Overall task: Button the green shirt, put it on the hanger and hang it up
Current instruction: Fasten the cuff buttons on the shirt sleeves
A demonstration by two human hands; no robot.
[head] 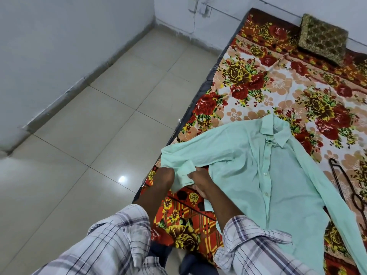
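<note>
Together, left hand (165, 176), right hand (201, 182) on shirt cuff (185, 172)

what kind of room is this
Most likely a bedroom in a home: a floral bedsheet covers a low bed beside the tiled floor, a patterned pillow lies at its far end, and the green shirt is spread on it.

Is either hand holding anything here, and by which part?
Both: the left hand and right hand grip the green shirt at one sleeve's cuff; the rest lies on the bedsheet.
</note>
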